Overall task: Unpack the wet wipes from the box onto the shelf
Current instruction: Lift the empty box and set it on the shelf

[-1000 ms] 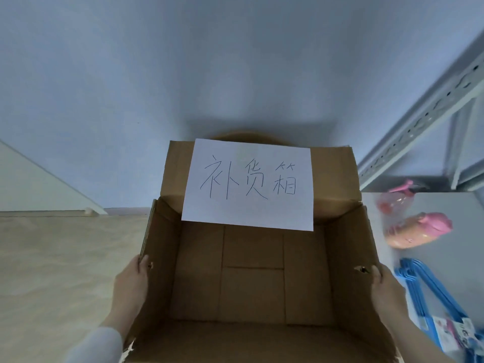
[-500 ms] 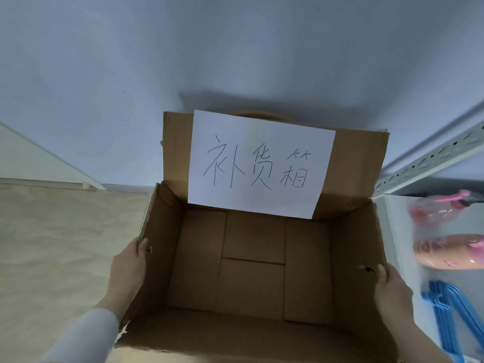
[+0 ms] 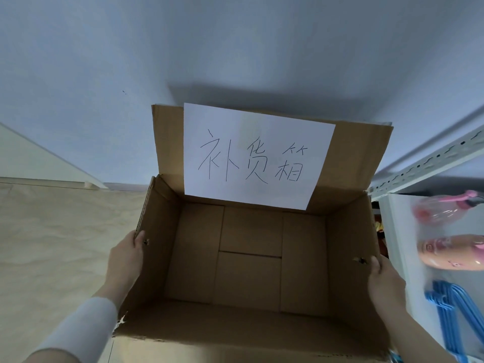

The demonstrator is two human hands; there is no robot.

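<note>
Cardboard box, bare floor flaps inside, left hand and right hand clamped on its sides.

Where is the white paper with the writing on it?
The white paper is top centre of the head view, on the raised far flap of the cardboard box, above the box's bare floor and left of the shelf.

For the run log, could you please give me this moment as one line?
box: open, no wipes inside | left hand: grips left wall | right hand: grips right wall | shelf: bottles, blue hangers
</note>
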